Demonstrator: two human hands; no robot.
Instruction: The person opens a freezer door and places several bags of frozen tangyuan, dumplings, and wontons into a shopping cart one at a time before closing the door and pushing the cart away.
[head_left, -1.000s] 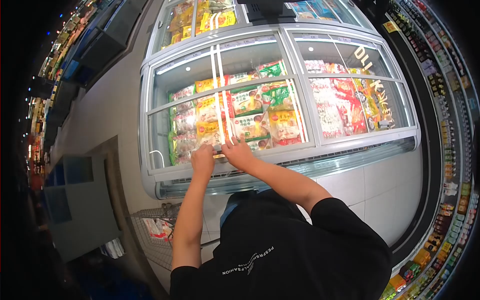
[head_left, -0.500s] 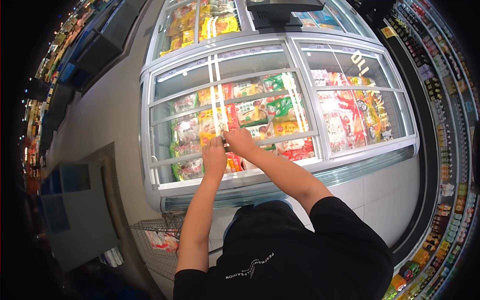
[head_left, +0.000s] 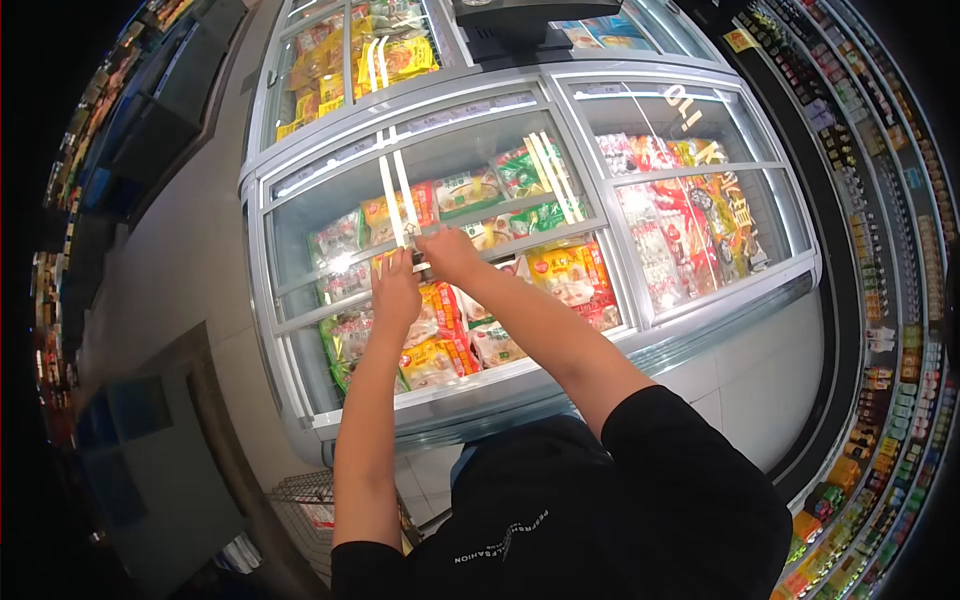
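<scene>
Head view, supermarket aisle: both hands on the near edge of a sliding glass lid (head_left: pixel 440 215) atop a chest freezer (head_left: pixel 520 385). Left hand (head_left: pixel 396 290) curled over the lid's handle strip, right hand (head_left: pixel 448 252) just beside it, fingers bent down onto the same edge; grip on each looks closed, though fingertips are hidden. Lid pushed roughly halfway up the case, front rows of frozen food packets (head_left: pixel 450 345) now uncovered, rear rows under glass. No packet lifted yet. Neighbouring lid (head_left: pixel 700 200) to the right shut. Wire shopping cart (head_left: pixel 310 505) at lower left, bottle shelves (head_left: pixel 890 250) along the right.
</scene>
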